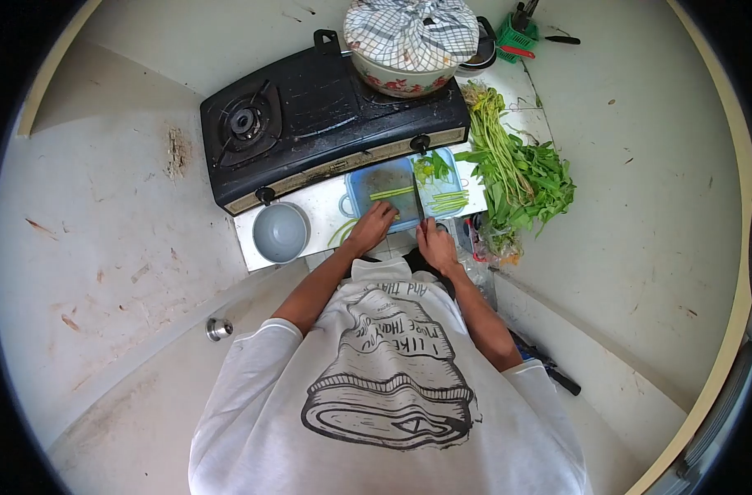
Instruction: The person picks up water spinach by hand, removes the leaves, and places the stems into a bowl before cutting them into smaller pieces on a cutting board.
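Observation:
A blue cutting board [362, 183] lies before me on the white counter. My right hand [436, 245] is wrapped round the handle of a knife [418, 198], whose dark blade points away from me across the board. At the board's near left side, my left hand [373, 227] has its fingers closed on green stems [340, 234] that stick out to its left. Above the fingers a few longer stems [391, 193] reach toward the blade. Cut stems [449, 200] and leafy pieces [432, 167] lie on the board right of the knife.
A black two-burner stove [310, 107] stands behind the board, carrying a floral pot [405, 80] under a checked cloth [413, 37]. Left of the board is a grey bowl [281, 233]. Leafy greens [520, 165] are heaped at right, with a green basket [518, 37] of utensils behind.

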Motion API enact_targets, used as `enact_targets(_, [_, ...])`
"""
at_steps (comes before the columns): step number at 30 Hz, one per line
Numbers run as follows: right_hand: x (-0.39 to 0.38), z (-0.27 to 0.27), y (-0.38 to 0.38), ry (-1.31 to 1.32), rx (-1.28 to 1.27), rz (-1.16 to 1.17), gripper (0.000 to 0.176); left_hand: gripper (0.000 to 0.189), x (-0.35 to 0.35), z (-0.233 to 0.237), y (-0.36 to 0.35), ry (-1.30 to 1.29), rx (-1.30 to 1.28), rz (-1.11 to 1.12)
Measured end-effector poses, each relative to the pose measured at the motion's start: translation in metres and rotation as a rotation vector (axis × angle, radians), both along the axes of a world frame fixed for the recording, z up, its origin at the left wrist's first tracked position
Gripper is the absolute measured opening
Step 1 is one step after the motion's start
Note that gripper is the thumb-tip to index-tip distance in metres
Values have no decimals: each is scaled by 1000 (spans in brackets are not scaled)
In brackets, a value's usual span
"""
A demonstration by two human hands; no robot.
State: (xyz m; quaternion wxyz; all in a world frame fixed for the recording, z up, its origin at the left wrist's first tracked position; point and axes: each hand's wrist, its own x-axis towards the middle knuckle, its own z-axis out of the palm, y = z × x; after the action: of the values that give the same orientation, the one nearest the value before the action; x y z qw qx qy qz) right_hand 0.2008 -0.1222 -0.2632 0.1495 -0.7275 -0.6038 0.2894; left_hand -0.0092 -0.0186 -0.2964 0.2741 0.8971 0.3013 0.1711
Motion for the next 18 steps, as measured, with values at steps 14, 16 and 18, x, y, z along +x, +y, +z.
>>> enact_targets(14, [46, -1, -36, 3, -39, 61, 32, 30, 77, 15, 10, -49, -206, 200])
enact_targets(16, [44, -6, -35, -13, -45, 73, 32, 31, 77, 17, 8, -65, -276, 227])
enact_targets(18, [41, -8, -33, -26, -66, 79, 32, 31, 75, 16, 7, -53, -294, 244])
